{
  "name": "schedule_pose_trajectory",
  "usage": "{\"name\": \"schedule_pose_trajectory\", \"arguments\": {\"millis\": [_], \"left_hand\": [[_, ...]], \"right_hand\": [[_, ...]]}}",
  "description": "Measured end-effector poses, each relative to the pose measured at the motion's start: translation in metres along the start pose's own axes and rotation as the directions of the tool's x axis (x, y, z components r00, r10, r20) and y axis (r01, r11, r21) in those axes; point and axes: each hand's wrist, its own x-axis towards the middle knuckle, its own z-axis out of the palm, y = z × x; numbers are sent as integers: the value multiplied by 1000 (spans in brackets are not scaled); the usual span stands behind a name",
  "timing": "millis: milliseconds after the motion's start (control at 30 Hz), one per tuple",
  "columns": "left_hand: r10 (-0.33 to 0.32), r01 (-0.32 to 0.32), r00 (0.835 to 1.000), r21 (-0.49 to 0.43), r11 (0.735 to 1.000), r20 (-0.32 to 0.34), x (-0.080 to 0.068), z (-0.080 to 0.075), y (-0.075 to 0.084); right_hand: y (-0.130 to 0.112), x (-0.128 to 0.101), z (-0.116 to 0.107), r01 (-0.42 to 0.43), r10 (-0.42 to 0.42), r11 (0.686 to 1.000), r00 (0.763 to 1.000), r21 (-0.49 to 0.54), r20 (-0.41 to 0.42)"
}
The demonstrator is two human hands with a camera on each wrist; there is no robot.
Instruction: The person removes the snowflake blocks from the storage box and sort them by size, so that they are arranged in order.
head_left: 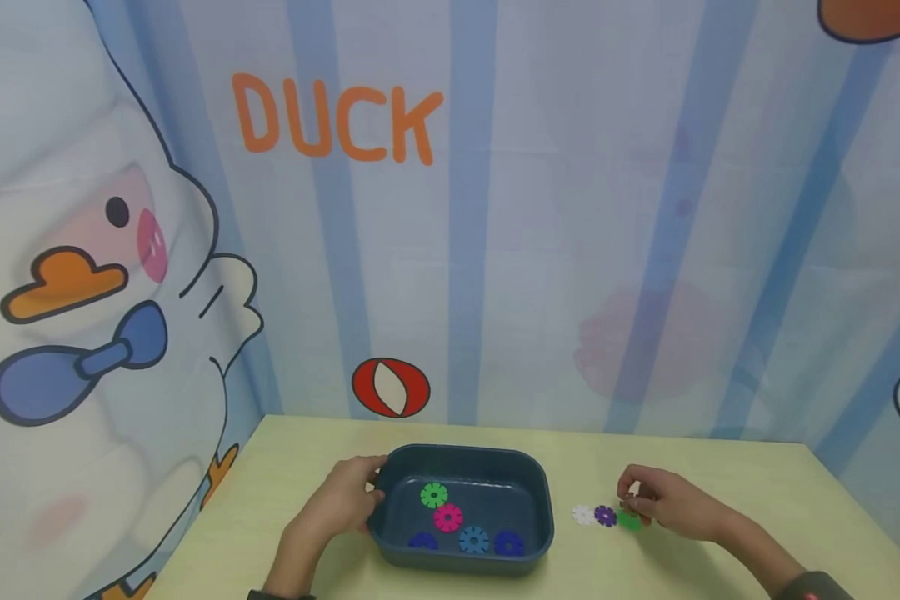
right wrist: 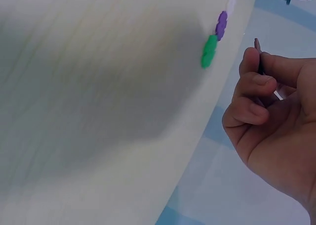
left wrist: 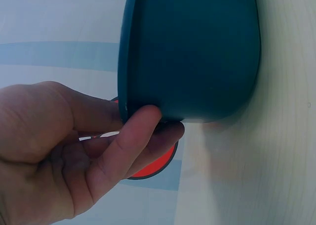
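A dark blue-grey plastic tub stands on the table. My left hand grips its left end, with thumb and fingers about the rim corner in the left wrist view. Inside lie several notched plastic discs, among them a green disc and a pink disc. Right of the tub, a white disc, a purple disc and another green disc lie in a row. Above the row's right end my right hand pinches a thin dark piece, seen edge-on between thumb and forefinger.
The pale yellow table ends at the back against a printed cloth with blue stripes, a duck and a red ball picture. The right hand's shadow falls across the tabletop.
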Motion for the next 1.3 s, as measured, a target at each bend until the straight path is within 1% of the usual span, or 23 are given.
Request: {"name": "schedule_pose_trajectory", "arguments": {"millis": [200, 400, 467, 700, 767, 867, 1000, 1200, 1300], "left_hand": [[-5, 5, 1000, -7, 1000, -6, -1, 0, 0], [-7, 7, 1000, -11, 1000, -18, -3, -1, 1], [-6, 6, 1000, -12, 1000, -16, -3, -2, 2], [-1, 1, 1000, -8, 1000, -14, -3, -1, 1], [-2, 2, 1000, -7, 1000, -18, -3, -1, 0], [-11, 11, 1000, -5, 1000, -20, -3, -1, 0], [-21, 21, 1000, -3, 1000, -19, -3, -1, 0], [-23, 22, 1000, -4, 1000, -22, -3, 0, 1], [-27, 27, 999, -4, 1000, -22, -3, 0, 1]], "right_hand": [[12, -7, -5, -24, 23, 1000, 1000, -12, -16], [17, -11, -6, -55, 55, 998, 998, 1, -16], [19, -12, -5, -66, 65, 998, 998, -13, -18], [22, -14, -3, -66, 66, 998, 998, -21, -4], [22, -14, -2, -69, 68, 997, 998, -38, -7], [21, -14, -1, -81, 78, 992, 997, -98, -30], [20, -13, 0, -126, 113, 973, 991, -191, -74], [23, -12, 1, -173, 158, 959, 984, -226, -83], [23, -11, 2, -183, 165, 945, 982, -271, -88]]}}
